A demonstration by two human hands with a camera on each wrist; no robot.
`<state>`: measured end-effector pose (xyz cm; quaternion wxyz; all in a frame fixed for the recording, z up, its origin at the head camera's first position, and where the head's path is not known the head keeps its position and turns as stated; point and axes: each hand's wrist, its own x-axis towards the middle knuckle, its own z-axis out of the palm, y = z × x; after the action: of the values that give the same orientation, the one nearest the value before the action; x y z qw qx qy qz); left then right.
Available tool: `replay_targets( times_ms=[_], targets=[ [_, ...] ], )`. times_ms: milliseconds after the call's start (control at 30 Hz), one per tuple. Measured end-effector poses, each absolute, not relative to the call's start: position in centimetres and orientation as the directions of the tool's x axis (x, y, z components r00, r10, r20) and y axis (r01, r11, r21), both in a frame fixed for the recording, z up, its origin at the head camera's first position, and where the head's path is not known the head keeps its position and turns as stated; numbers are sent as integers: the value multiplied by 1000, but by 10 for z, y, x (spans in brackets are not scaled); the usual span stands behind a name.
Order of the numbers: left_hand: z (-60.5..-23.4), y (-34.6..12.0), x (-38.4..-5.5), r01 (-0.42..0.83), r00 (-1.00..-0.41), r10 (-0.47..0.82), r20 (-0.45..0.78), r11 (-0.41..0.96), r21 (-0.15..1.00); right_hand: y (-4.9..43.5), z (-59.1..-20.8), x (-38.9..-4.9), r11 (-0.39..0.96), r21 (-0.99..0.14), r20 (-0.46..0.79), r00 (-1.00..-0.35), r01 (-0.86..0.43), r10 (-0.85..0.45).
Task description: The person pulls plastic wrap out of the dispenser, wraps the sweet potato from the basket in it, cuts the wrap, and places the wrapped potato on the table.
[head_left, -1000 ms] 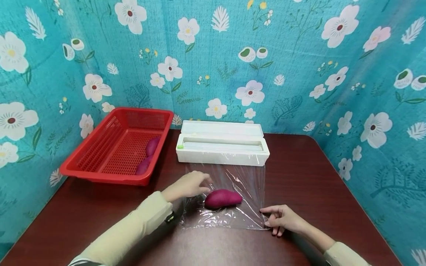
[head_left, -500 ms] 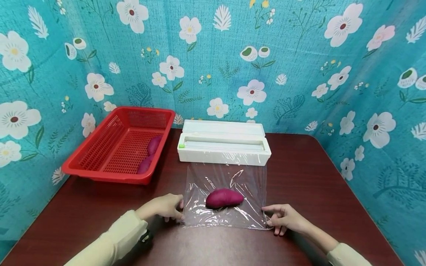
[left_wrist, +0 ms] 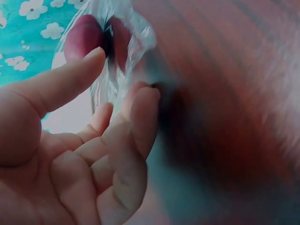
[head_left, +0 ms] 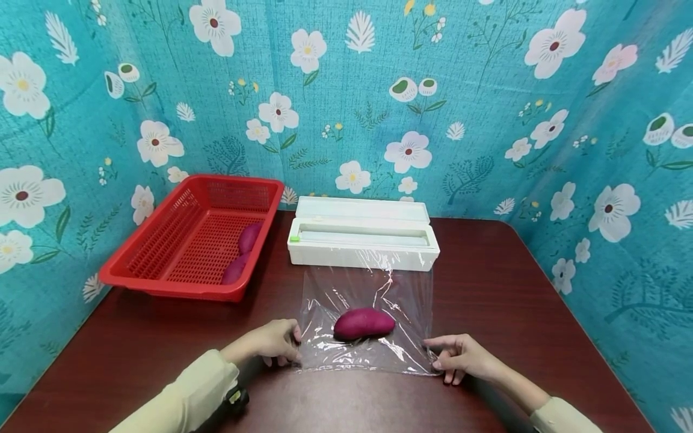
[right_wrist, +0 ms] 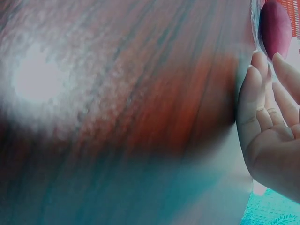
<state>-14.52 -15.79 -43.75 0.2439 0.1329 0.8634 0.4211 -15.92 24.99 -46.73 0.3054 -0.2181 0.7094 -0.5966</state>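
Note:
A purple sweet potato (head_left: 364,323) lies on a sheet of clear plastic wrap (head_left: 373,358) drawn forward from the white wrap box. At the sheet's front left corner, my left hand (head_left: 272,341) holds the edge with bent fingers. The opposite front corner is pinched by my right hand (head_left: 462,358), its index finger stretched along the side edge. In the left wrist view, the crinkled plastic wrap (left_wrist: 145,35) rises past my thumb, with the sweet potato (left_wrist: 83,40) behind. The right wrist view shows the sweet potato (right_wrist: 275,30) beyond my fingertips.
The white plastic wrap box (head_left: 364,257) stands behind the sheet, lid up, with a small green piece at its left end. A red basket (head_left: 178,287) at the back left holds two more sweet potatoes (head_left: 235,269). A floral curtain (head_left: 346,108) surrounds the dark table (head_left: 487,288).
My left hand has moved from beside the sweet potato left and nearer, to the sheet's front left corner. My right hand stays at its corner. The sweet potato lies still.

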Motion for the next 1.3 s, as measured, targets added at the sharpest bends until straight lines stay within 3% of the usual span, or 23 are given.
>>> replay_targets(
  times_ms=[333, 667, 933, 1300],
  targets=[
    [-445, -153, -143, 174, -859, 483, -173, 593, 786, 250, -469, -159, 189, -982, -126, -708, -12, -695],
    [-444, -156, -143, 171, -860, 471, -195, 626, 761, 252, -468, -161, 174, -984, -109, -673, -29, -732],
    [-446, -154, -146, 348, -873, 487, -11, 638, 687, 253, -467, -163, 173, -984, -104, -658, -40, -745],
    [-451, -154, -147, 426, -869, 485, 94, 639, 640, 253, -464, -167, 203, -965, -22, -716, -168, -698]
  ],
)
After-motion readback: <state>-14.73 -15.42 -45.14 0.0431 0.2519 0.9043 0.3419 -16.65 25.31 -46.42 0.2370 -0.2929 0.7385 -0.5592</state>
